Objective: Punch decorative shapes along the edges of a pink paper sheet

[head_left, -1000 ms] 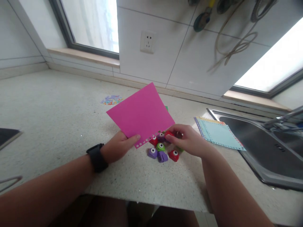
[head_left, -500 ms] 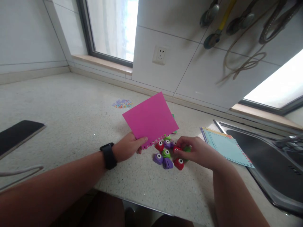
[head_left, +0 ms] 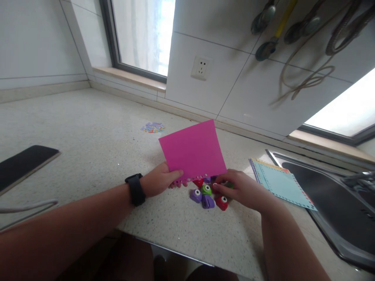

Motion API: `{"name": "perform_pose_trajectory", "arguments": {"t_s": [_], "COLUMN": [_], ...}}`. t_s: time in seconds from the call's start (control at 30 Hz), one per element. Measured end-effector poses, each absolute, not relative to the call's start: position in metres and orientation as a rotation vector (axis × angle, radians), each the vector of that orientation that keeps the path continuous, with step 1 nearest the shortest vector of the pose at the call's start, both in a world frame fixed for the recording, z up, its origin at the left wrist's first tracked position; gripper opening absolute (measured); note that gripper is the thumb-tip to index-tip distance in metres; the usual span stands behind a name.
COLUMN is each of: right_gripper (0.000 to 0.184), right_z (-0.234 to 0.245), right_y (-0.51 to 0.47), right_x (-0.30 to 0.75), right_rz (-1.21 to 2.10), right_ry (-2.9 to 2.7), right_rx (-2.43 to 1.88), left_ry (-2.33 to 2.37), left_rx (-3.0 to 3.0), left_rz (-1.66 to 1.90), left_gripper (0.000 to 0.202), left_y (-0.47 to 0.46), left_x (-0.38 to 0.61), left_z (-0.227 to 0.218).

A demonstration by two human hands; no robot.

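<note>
My left hand (head_left: pixel 162 178) pinches the lower left part of a pink sheet of paper (head_left: pixel 193 150), which is tilted up above the counter. Small punched holes run along the paper's lower edge. Over the right side of a cluster of craft punches, my right hand (head_left: pixel 237 187) has its thumb and fingers closed on a red craft punch (head_left: pixel 216 188), largely hidden by the fingers. Nearby stand a green punch (head_left: pixel 206 190), a purple punch (head_left: pixel 196 195), another purple one lying turned (head_left: pixel 208 202) and a red one (head_left: pixel 222 203). The paper covers some punches behind.
Punched sheets (head_left: pixel 281 183), light blue on top, lie by the sink (head_left: pixel 319 218) at right. Small colourful paper bits (head_left: pixel 152 127) are heaped toward the wall. A dark flat object (head_left: pixel 26 164) and a white cable (head_left: pixel 29 207) are at left.
The pink paper has turned and shifted right and slightly down, now covering more of the rear punches. My right hand stays at the red punch, its fingers moved slightly left.
</note>
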State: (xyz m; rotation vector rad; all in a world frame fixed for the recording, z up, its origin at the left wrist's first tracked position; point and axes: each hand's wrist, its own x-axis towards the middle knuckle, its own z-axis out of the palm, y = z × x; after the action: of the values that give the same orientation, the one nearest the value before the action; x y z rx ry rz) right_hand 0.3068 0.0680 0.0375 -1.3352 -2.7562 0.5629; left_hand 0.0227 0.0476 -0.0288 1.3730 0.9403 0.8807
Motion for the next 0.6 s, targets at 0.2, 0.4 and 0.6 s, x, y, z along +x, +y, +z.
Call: {"name": "perform_pose_trajectory", "arguments": {"t_s": [0.2, 0.4, 0.6], "right_gripper": [0.025, 0.028, 0.033], "right_z": [0.0384, 0.0374, 0.0330], "right_y": [0.0668, 0.0673, 0.0696], "right_x": [0.3071, 0.3101, 0.3134], "right_rz": [0.627, 0.682, 0.868], "right_ry": [-2.737, -2.566, -2.179], "right_rx": [-1.360, -1.400, -1.280], "left_ry": [0.860, 0.795, 0.741], "left_rx": [1.399, 1.360, 1.346], "left_rz": [0.832, 0.802, 0.791], "left_gripper": [0.028, 0.025, 0.024], "left_y": [0.0491, 0.0491, 0.0484], "left_x": [0.0198, 0.0195, 0.0193], "left_z": [-0.0321, -0.0308, -0.0299]}}
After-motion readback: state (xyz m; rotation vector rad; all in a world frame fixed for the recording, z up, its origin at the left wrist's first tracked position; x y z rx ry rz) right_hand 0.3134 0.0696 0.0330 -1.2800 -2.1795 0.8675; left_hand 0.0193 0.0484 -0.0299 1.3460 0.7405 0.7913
